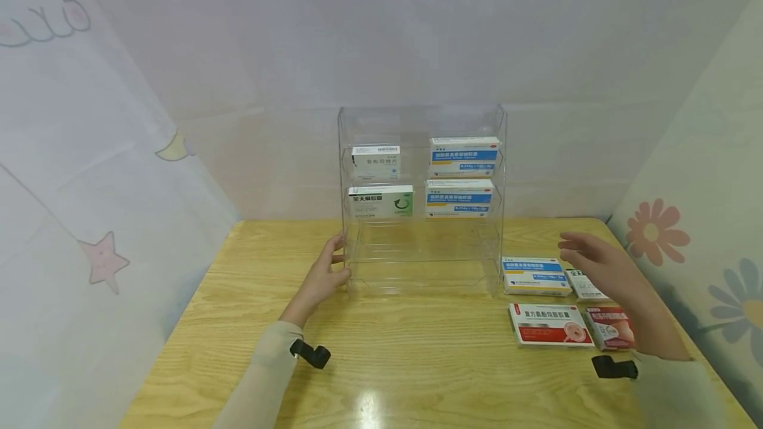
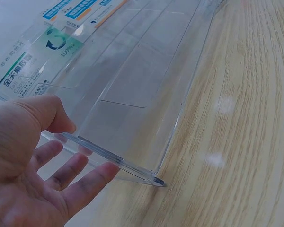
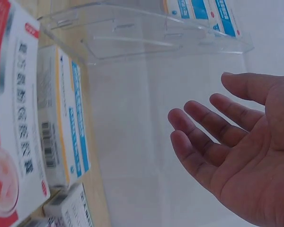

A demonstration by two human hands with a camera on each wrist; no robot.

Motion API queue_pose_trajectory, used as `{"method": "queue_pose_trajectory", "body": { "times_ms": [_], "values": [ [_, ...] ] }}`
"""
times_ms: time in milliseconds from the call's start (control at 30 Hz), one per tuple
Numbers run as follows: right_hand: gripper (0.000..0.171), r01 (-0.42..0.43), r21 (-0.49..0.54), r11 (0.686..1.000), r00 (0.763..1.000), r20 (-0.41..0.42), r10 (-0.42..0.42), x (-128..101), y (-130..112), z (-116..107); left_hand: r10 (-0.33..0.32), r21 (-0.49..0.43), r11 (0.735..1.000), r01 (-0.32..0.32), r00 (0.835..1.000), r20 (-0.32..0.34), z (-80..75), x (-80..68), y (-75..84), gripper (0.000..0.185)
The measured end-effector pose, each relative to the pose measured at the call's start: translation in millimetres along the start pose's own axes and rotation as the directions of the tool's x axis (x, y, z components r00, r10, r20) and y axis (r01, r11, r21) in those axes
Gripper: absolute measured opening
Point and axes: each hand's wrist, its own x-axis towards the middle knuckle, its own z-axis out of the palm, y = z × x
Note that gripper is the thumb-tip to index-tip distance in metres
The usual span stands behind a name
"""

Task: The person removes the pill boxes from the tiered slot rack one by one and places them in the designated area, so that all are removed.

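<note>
A clear acrylic tiered rack (image 1: 421, 263) stands at the back middle of a wooden table (image 1: 417, 363). On its upper shelves sit a white box (image 1: 375, 160), a green-and-white box (image 1: 381, 201) and two blue-and-white boxes (image 1: 463, 154) (image 1: 459, 197). My left hand (image 1: 326, 275) holds the rack's lower left edge (image 2: 99, 151), thumb in front and straight fingers (image 2: 80, 182) behind the wall. My right hand (image 1: 596, 258) hovers open above the boxes to the right of the rack, its fingers (image 3: 203, 137) spread and touching nothing.
To the right of the rack lie a blue-and-white box (image 1: 535, 275), a small white box (image 1: 586, 285), a red-and-white box (image 1: 550, 325) and another red box (image 1: 610, 328). Fabric screens enclose the table on three sides.
</note>
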Motion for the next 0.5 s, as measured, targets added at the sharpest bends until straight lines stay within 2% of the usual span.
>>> {"method": "queue_pose_trajectory", "body": {
  "times_ms": [200,500],
  "values": [
    [0.063,-0.022,0.015,1.000,1.000,0.015,0.022,12,-17,7,-0.006,-0.018,1.000,0.006,1.000,0.003,0.2,1.5,-2.5,0.080],
    [0.060,0.027,0.043,0.999,0.999,0.032,-0.028,32,-47,8,-0.011,-0.021,1.000,0.011,1.000,0.007,-0.7,0.3,0.1,0.081]
  ]
}}
